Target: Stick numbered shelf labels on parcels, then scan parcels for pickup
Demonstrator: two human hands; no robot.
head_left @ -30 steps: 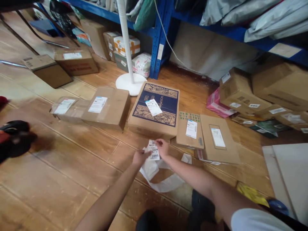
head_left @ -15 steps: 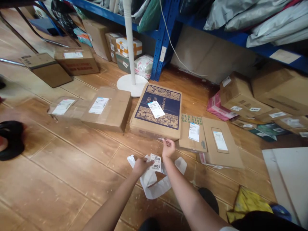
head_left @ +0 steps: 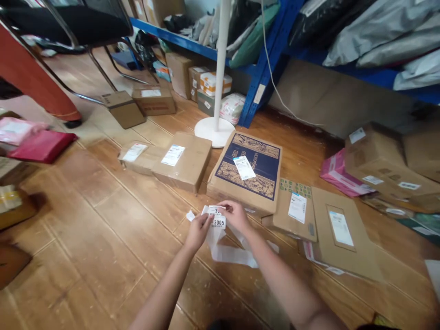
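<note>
My left hand (head_left: 198,230) pinches a strip of number labels (head_left: 218,222) whose lower label reads 3005. At the upper label my right hand (head_left: 235,215) has its fingertips closed on the edge, covering part of the number. The pale backing strip (head_left: 223,255) of the labels hangs in a loose loop below both hands. Just beyond stands a cardboard box with a dark blue printed panel (head_left: 263,162); a white shipping label (head_left: 244,167) lies aslant on its top. My right hand is apart from this box.
Labelled cartons (head_left: 182,160) lie left of the printed box, flat ones (head_left: 338,229) to its right. A white pole's round base (head_left: 215,132) stands behind, before blue shelving (head_left: 256,89). At the left are a chair (head_left: 68,27), a person's orange trouser leg (head_left: 37,73) and pink parcels (head_left: 44,145).
My right hand has moved from the printed box's front edge back to the label strip and closed on the upper label. The view has swung left.
</note>
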